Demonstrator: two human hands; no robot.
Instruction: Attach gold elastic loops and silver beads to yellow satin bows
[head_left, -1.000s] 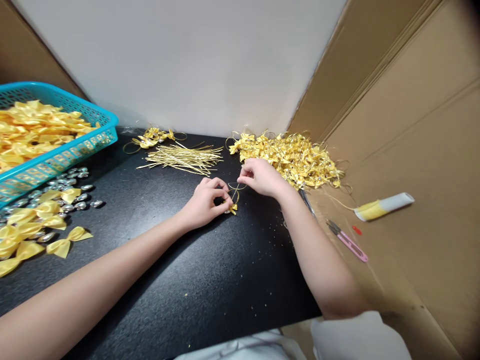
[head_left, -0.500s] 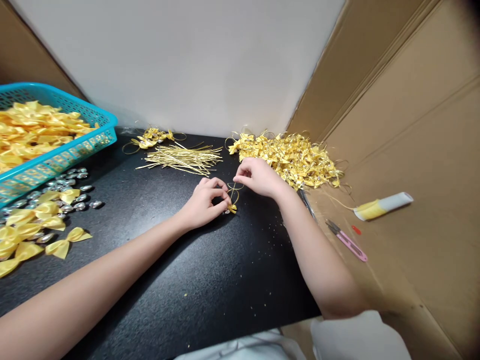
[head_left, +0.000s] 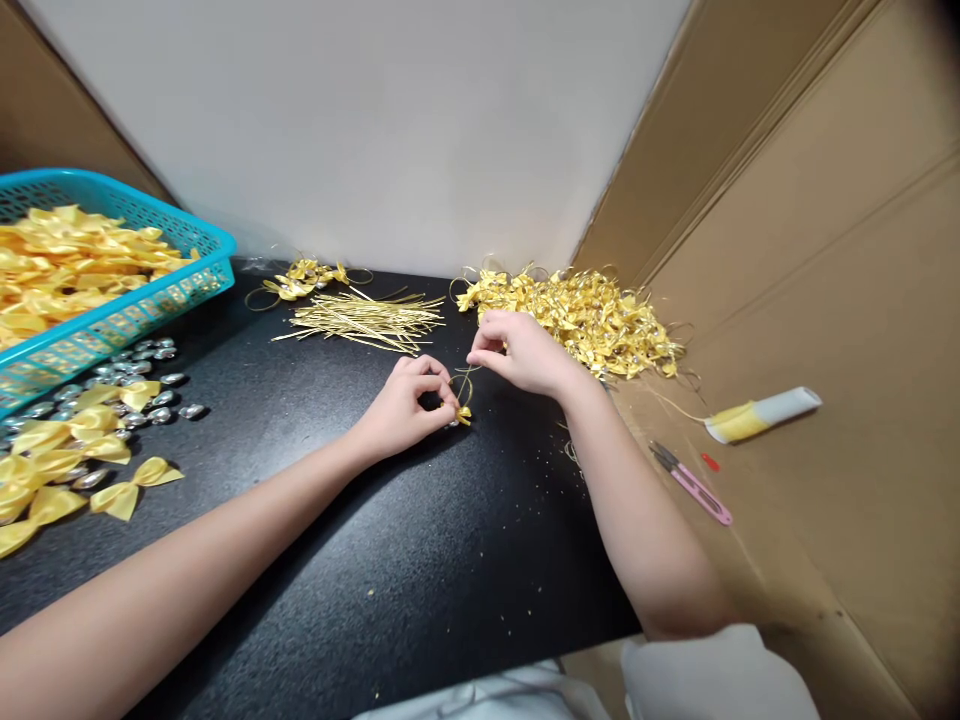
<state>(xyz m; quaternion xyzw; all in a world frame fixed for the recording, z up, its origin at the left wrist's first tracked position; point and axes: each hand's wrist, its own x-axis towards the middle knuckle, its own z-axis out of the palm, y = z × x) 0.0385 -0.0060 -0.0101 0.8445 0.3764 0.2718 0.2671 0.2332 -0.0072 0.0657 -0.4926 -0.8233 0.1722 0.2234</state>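
At the middle of the black table, my left hand (head_left: 420, 397) pinches a small yellow bow (head_left: 464, 414) with a silvery bead partly hidden under the fingertips. A thin gold cord (head_left: 466, 378) loops up from the bow. The cord's upper end runs to my right hand (head_left: 510, 348), whose thumb and forefinger are closed on it. Just behind my hands lies a bundle of cut gold cords (head_left: 367, 318). Beyond my right hand is a heap of finished-looking bows with cord loops (head_left: 592, 315).
A turquoise basket (head_left: 150, 310) of yellow bows stands at left. Loose bows (head_left: 90, 425) and silver beads (head_left: 161, 398) lie before it. A few looped bows (head_left: 307, 277) sit at the back. On cardboard at right are pink thread snips (head_left: 694, 487) and a cord-wound tube (head_left: 765, 415).
The cord loop between my hands has become smaller and the cord straighter. My right hand has risen very slightly; my left hand stays nearly in place on the bow.
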